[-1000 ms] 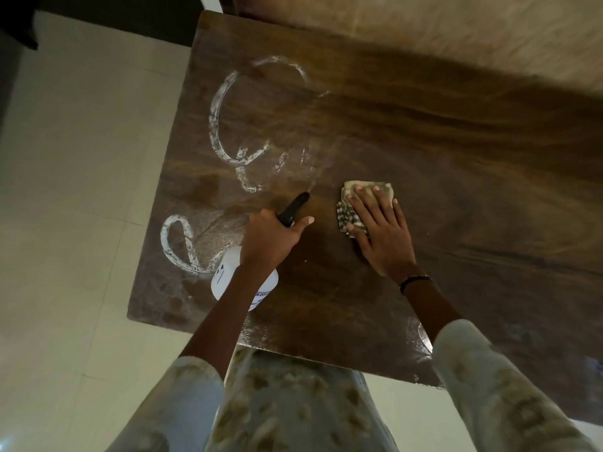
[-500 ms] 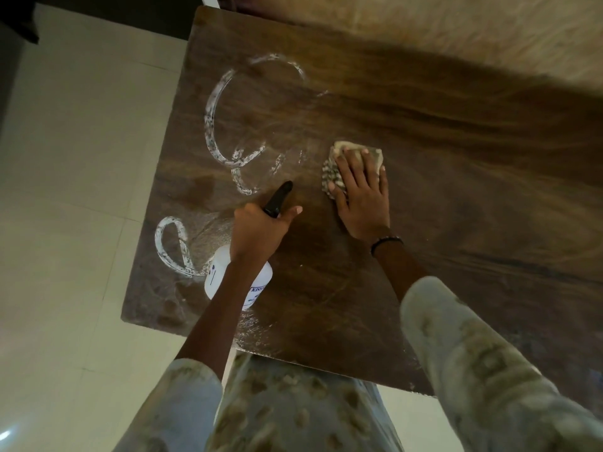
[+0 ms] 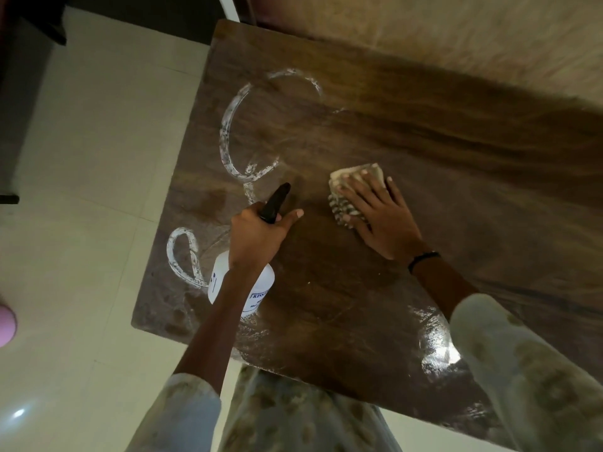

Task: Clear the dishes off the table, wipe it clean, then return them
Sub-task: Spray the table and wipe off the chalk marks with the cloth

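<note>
A dark wooden table fills the view, with white foam rings on its left part. My left hand grips the black trigger head of a white spray bottle that stands near the table's front left. My right hand presses flat, fingers spread, on a folded checked cloth in the middle of the table. No dishes are in view.
Pale floor tiles lie to the left of the table. A beige wall runs behind it. A pink object shows at the left edge. Wet sheen marks the front right of the table.
My right hand with the cloth slid away from me and to the left, then back to the right. The smears right of the big foam ring are gone. The left hand stayed on the bottle.
</note>
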A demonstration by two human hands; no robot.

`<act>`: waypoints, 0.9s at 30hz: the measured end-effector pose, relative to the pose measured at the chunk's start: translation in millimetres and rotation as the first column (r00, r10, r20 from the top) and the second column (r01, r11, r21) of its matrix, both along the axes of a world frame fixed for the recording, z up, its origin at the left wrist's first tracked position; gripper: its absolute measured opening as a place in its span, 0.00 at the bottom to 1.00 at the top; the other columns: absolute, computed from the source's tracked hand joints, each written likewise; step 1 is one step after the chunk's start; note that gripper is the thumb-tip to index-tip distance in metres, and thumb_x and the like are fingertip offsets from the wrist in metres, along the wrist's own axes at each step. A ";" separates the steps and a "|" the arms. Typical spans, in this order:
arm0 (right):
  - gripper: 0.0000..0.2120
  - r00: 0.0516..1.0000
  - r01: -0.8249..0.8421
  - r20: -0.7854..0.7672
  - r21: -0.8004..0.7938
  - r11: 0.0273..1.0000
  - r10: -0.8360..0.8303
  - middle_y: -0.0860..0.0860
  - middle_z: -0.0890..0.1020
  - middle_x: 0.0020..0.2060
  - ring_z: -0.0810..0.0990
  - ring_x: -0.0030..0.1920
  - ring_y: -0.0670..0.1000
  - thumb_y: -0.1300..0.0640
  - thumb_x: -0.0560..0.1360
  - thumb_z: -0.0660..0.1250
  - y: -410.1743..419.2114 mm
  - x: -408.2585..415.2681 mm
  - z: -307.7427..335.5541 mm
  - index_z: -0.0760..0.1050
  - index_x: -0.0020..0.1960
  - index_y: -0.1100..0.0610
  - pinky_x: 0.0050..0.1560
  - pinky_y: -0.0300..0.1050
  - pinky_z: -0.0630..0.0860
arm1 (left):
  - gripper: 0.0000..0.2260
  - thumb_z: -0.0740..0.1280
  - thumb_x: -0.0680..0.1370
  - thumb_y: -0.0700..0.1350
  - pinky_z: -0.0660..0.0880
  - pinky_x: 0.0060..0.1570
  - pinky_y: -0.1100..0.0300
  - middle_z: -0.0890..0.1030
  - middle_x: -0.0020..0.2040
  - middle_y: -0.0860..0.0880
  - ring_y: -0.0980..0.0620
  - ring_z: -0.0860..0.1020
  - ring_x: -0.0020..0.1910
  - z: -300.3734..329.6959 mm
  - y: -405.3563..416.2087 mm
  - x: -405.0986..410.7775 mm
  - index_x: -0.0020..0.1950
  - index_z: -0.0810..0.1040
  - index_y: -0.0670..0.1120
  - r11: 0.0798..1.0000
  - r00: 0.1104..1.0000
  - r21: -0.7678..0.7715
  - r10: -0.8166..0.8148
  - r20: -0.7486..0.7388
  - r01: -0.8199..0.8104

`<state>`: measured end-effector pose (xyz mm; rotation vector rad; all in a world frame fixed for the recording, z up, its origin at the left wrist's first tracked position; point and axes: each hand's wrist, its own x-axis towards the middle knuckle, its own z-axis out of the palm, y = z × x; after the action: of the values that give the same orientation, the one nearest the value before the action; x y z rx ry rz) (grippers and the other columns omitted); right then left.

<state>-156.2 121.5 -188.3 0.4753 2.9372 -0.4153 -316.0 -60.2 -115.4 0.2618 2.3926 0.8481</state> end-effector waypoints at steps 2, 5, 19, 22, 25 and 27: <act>0.26 0.995 0.095 0.018 -0.003 0.995 -0.095 0.47 0.59 0.76 0.52 0.77 0.52 0.45 0.81 0.51 11.0 -20.9 0.1 0.55 0.77 0.47 0.75 0.59 0.51 | 0.19 0.75 0.67 0.58 0.71 0.30 0.65 0.81 0.34 0.46 0.49 0.80 0.34 -1.4 3.0 -2.2 0.41 0.80 0.41 1.000 1.000 -0.005 -0.001 -0.014 0.001; 0.25 0.979 0.203 0.002 -0.033 0.979 -0.203 0.47 0.59 0.76 0.52 0.77 0.53 0.44 0.81 0.51 1.5 -68.0 -1.6 0.57 0.77 0.48 0.75 0.60 0.49 | 0.19 0.75 0.67 0.58 0.71 0.30 0.66 0.81 0.34 0.47 0.51 0.79 0.33 -2.7 9.4 -5.3 0.40 0.80 0.42 1.000 0.999 -0.014 -0.006 -0.038 0.006; 0.26 0.989 0.145 0.004 0.018 0.989 -0.145 0.46 0.57 0.77 0.50 0.78 0.51 0.46 0.81 0.52 27.0 -21.5 -2.9 0.52 0.78 0.47 0.76 0.57 0.49 | 0.17 0.75 0.67 0.57 0.70 0.33 0.69 0.79 0.32 0.52 0.58 0.77 0.32 10.5 60.9 -26.3 0.39 0.79 0.44 0.996 0.997 0.051 -0.080 0.016 0.079; 0.26 0.977 0.210 0.031 0.004 0.978 -0.210 0.47 0.57 0.77 0.50 0.78 0.51 0.45 0.81 0.49 39.0 -27.5 -2.0 0.53 0.77 0.47 0.76 0.57 0.48 | 0.19 0.75 0.67 0.56 0.74 0.33 0.63 0.80 0.33 0.47 0.52 0.79 0.33 10.1 81.2 -30.9 0.40 0.80 0.40 0.990 0.993 0.097 -0.105 0.050 0.100; 0.26 0.977 0.210 0.037 0.013 0.978 -0.210 0.46 0.56 0.77 0.50 0.78 0.51 0.44 0.81 0.49 37.6 -28.9 -4.6 0.52 0.78 0.47 0.76 0.58 0.49 | 0.19 0.75 0.68 0.56 0.65 0.21 0.71 0.74 0.26 0.50 0.59 0.73 0.24 11.3 98.1 -35.6 0.33 0.74 0.42 0.986 0.987 0.079 -0.151 0.052 0.147; 0.26 0.975 0.216 0.040 0.023 0.976 -0.216 0.46 0.56 0.77 0.50 0.78 0.51 0.44 0.81 0.48 38.6 -27.8 -4.9 0.52 0.78 0.47 0.76 0.58 0.49 | 0.20 0.75 0.68 0.56 0.63 0.19 0.72 0.70 0.24 0.52 0.59 0.71 0.21 11.7 106.5 -39.0 0.30 0.70 0.45 0.980 0.983 0.091 -0.180 0.031 0.177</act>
<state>-184.0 160.0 -193.2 0.8005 2.8608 -0.3966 -355.0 46.2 -103.7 0.4829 2.2588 0.8671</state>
